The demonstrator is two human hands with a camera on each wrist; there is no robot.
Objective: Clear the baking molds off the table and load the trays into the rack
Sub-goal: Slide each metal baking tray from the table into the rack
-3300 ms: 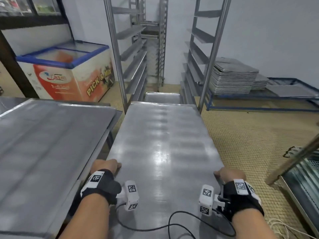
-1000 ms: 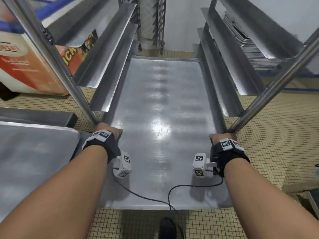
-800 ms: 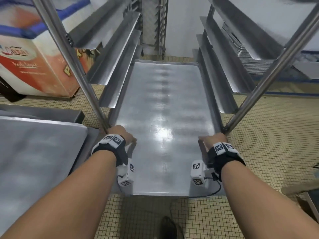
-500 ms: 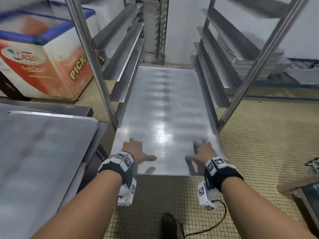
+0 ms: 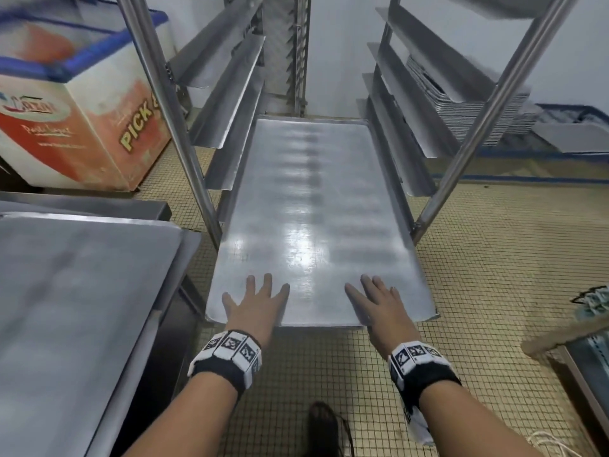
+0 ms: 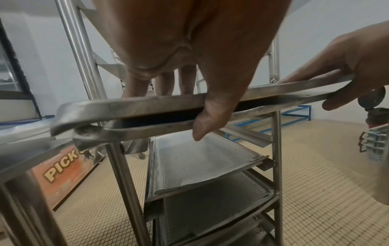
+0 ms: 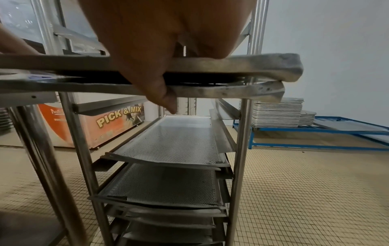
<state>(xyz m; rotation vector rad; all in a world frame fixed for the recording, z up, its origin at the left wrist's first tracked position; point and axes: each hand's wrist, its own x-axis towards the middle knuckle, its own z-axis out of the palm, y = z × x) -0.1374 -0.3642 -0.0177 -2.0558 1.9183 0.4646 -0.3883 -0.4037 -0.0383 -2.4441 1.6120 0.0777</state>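
Note:
A large flat metal tray (image 5: 309,199) lies on the runners of the steel rack (image 5: 171,120), with its near end sticking out toward me. My left hand (image 5: 258,296) lies flat on the tray's near left corner, fingers straight and spread. My right hand (image 5: 374,296) lies flat near the right corner the same way. In the left wrist view the left hand (image 6: 189,50) has its fingers on top of the tray rim (image 6: 126,103) and its thumb hanging down over the front edge. In the right wrist view the right hand (image 7: 157,41) does the same at the tray rim (image 7: 252,66). A second tray rim (image 7: 231,91) shows just beneath.
A steel table (image 5: 82,308) stands at my left, close to the rack post. Behind it is a red and white freezer chest (image 5: 66,110). Several stacked trays (image 5: 468,107) sit on a blue frame at the back right. Perforated trays (image 7: 168,141) fill lower rack levels.
Both hands have let go of the tray's side edges and now lie flat on its near end. The tray has slid deeper into the rack.

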